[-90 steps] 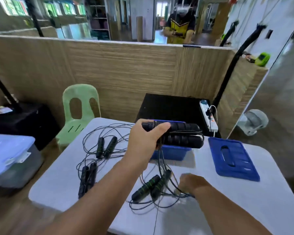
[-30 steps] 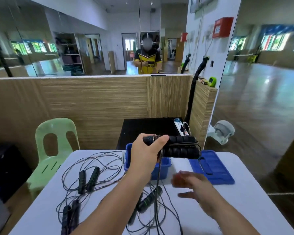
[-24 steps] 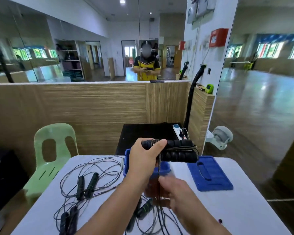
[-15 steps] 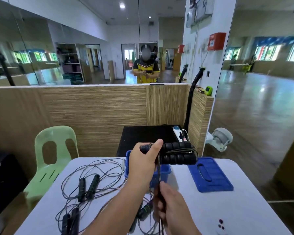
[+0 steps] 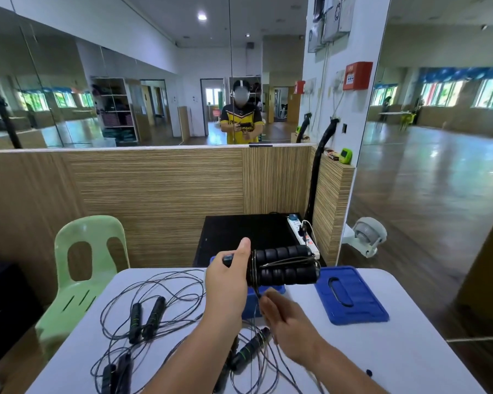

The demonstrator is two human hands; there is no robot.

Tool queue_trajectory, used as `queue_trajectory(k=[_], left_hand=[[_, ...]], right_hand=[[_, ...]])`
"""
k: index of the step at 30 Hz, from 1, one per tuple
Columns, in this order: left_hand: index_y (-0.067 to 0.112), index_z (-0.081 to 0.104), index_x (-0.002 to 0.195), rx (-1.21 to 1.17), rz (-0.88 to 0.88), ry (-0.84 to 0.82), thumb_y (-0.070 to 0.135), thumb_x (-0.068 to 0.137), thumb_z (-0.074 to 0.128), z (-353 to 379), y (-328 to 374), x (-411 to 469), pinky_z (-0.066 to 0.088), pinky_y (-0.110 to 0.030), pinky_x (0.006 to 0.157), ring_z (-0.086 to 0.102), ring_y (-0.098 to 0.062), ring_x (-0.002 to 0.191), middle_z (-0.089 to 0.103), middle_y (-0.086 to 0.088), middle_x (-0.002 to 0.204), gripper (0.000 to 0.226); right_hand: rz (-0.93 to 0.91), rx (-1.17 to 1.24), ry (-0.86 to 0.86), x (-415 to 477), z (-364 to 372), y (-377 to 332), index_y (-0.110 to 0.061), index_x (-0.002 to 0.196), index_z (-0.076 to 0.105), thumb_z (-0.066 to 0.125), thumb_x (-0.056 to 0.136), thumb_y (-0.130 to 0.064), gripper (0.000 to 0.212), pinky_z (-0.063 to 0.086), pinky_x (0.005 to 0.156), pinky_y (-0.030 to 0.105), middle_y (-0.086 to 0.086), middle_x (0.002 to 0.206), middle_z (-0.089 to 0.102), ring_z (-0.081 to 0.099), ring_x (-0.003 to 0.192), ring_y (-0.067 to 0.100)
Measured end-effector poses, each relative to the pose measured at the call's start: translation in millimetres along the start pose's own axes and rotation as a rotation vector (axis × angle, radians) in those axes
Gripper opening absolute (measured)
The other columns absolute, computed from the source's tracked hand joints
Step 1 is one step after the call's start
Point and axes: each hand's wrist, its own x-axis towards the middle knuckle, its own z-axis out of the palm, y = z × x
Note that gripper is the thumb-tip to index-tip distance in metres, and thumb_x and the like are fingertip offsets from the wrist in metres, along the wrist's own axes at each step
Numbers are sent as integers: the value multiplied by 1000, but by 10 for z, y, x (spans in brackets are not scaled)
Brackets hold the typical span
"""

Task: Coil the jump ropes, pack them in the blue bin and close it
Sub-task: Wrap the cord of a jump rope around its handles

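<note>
Left hand (image 5: 227,282) grips the paired black handles (image 5: 285,267) over the blue bin (image 5: 251,304). Right hand (image 5: 282,311), blurred, pinches the cord (image 5: 256,291) just below. Wrap taut, even turns. Other ropes (image 5: 147,315) tangled on the table (image 5: 382,351) may snag; lid (image 5: 350,297) lies beside the bin

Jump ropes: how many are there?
4: wound rope in the left hand, second rope mid-table, third rope near-left, fourth rope by the right hand. The blue bin may hide more.

Black jump rope handles (image 5: 285,265) above open blue bin (image 5: 250,304)
</note>
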Motion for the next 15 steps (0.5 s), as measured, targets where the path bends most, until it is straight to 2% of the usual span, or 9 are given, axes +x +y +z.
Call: queue_trajectory(k=[2, 5, 6, 7, 9, 10, 12, 14, 15], left_hand=[[12, 67, 84, -4, -15, -17, 59, 92, 63, -23, 8, -16, 40, -36, 64, 47, -19, 61, 55, -3, 65, 48], [13, 68, 87, 29, -18, -37, 58, 92, 63, -54, 21, -26, 43, -35, 64, 50, -19, 61, 58, 0, 62, 46], [13, 69, 89, 34, -21, -40, 58, 93, 62, -64, 25, -30, 44, -35, 62, 51, -19, 62, 59, 0, 64, 45], [13, 68, 90, 35, -27, -44, 58, 93, 62, -77, 30, -33, 45, -34, 60, 52, -20, 63, 60, -2, 67, 45], [15, 68, 91, 44, -33, -54, 58, 93, 61, -100, 39, -33, 47, -32, 57, 55, -20, 66, 62, -2, 71, 44], [15, 68, 92, 47, -36, -61, 57, 94, 61, -110, 37, -29, 47, -31, 56, 57, -20, 67, 63, -2, 72, 42], [15, 68, 93, 45, -47, -82, 55, 95, 62, -121, 33, -17, 46, -30, 55, 60, -20, 69, 65, -3, 74, 40], [17, 69, 93, 55, -58, -101, 55, 94, 62, -127, 23, -18, 47, -30, 54, 65, -21, 72, 68, -4, 76, 38], [19, 70, 94, 70, -60, -106, 55, 94, 62, -129, 13, -18, 49, -30, 53, 66, -20, 72, 69, -2, 76, 37]], right_hand=[[9, -139, -41, 124, -130, 54, -26, 78, 48, 30, 109, -47, 42, 41, 69, 34, -8, 70, 45, 41, 64, 4], [87, -82, 35, 317, -354, 130, -17, 88, 57, 22, 108, -13, 41, 48, 67, 32, -7, 72, 45, 45, 70, 3], [92, -7, 18, 424, -427, 130, -18, 93, 62, 22, 106, -2, 45, 52, 69, 31, -7, 75, 52, 52, 71, 3], [256, 259, -53, 522, -497, 68, -26, 92, 67, 25, 105, 4, 53, 53, 69, 32, -10, 76, 59, 58, 69, 2], [216, 319, -76, 707, -667, -17, -29, 78, 69, 34, 105, 3, 55, 52, 70, 31, -10, 65, 66, 62, 60, -2], [184, 46, -109, 776, -797, -79, -28, 72, 66, 42, 103, 0, 48, 53, 71, 37, -11, 60, 64, 59, 56, -3], [25, -285, -209, 922, -958, -210, -26, 63, 60, 56, 93, -5, 37, 51, 78, 45, -12, 60, 57, 51, 58, -1], [-56, -542, -361, 1017, -1070, -382, -20, 68, 61, 64, 93, -22, 26, 52, 75, 43, -8, 65, 57, 52, 63, 7], [-95, -639, -387, 1090, -1131, -426, -19, 71, 63, 65, 94, -37, 30, 51, 70, 38, -6, 67, 58, 52, 63, 7]])
